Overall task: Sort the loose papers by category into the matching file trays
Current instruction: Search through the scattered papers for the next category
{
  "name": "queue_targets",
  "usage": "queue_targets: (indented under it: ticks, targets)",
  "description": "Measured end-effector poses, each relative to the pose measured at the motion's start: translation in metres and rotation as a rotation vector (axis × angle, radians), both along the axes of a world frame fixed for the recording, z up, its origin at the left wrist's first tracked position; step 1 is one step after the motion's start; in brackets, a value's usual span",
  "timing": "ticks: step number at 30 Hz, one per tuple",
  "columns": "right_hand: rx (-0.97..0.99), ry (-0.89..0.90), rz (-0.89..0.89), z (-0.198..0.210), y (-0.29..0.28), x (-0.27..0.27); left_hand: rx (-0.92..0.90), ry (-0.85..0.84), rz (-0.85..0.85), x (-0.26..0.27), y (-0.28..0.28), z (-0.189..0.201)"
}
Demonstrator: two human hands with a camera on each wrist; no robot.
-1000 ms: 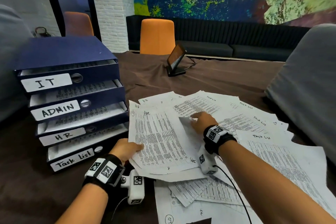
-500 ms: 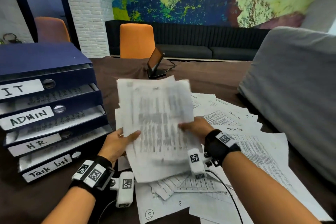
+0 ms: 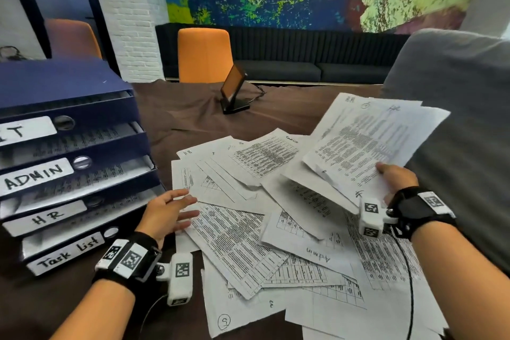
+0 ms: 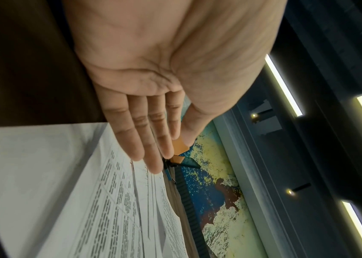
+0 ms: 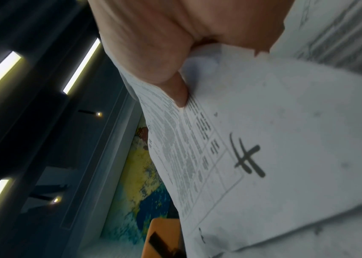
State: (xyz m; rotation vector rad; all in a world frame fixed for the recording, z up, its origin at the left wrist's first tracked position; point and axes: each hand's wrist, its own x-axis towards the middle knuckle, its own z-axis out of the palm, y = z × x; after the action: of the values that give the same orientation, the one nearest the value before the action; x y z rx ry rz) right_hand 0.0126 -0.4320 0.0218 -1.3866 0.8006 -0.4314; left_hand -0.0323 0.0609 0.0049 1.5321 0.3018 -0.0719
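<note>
Brown-clothed table [image 3: 193,107] carried scattered loose papers [image 3: 276,229]; blue file trays [image 3: 69,146] stacked at left, labelled IT, ADMIN, HR, Task List. Right hand [image 3: 397,178] pinched small sheaf of sheets [image 3: 372,141] by lower edge, raised clear of pile, HR scrawled at top. Left hand [image 3: 168,212] flat, fingers straight, held nothing, hovered by pile's left edge. Judgement: sheaf belonged in HR tray [image 3: 44,217]. Best to support sheaf's free edge with left hand, square sheets, feed level into slot.

Brown-clothed table [image 3: 187,119] under scattered loose papers [image 3: 248,229], stacked file trays [image 3: 82,146], tablet stand [image 3: 234,91].
</note>
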Motion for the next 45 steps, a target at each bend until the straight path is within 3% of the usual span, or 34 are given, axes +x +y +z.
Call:
queue_targets:
  ticks: [7,10,14,19,21,23,25,27,30,33,36,41,45]
  targets:
    - [-0.055,0.034,-0.014,0.012,-0.013,-0.030,0.017,0.018,-0.111,-0.002,-0.033,0.002]
    - [-0.038,0.061,0.189,0.014,0.032,-0.054,-0.001,0.016,-0.161,-0.003,-0.055,0.002]
    - [-0.032,0.231,0.536,-0.005,0.107,-0.080,-0.030,0.074,-0.191,0.002,-0.069,0.000]
    - [0.153,0.086,0.667,-0.018,0.153,-0.080,-0.007,0.159,-0.312,0.003,-0.076,-0.007]
    - [0.074,0.107,0.728,-0.017,0.161,-0.078,-0.069,0.211,-0.327,0.005,-0.073,-0.009]
    - [-0.123,0.164,0.780,-0.017,0.165,-0.075,-0.055,0.241,-0.334,0.009,-0.066,-0.009]
    - [-0.262,0.217,0.798,-0.016,0.167,-0.075,0.023,0.246,-0.319,0.011,-0.059,-0.009]
    - [-0.258,0.190,0.803,-0.016,0.170,-0.074,0.071,0.217,-0.284,0.011,-0.056,-0.009]
    - [-0.154,0.023,0.851,-0.009,0.179,-0.076,-0.032,0.140,-0.224,0.015,-0.053,-0.009]
    - [0.026,-0.153,0.916,0.008,0.185,-0.080,-0.183,0.109,-0.296,0.014,-0.053,0.000]
    - [0.081,-0.209,0.896,0.022,0.178,-0.080,-0.285,0.070,-0.322,0.006,-0.056,0.010]
    - [-0.125,-0.099,0.816,0.029,0.152,-0.076,-0.169,-0.068,-0.359,0.004,-0.073,0.031]
    - [-0.217,-0.178,0.718,0.054,0.139,-0.070,-0.096,-0.218,-0.325,0.010,-0.098,0.064]
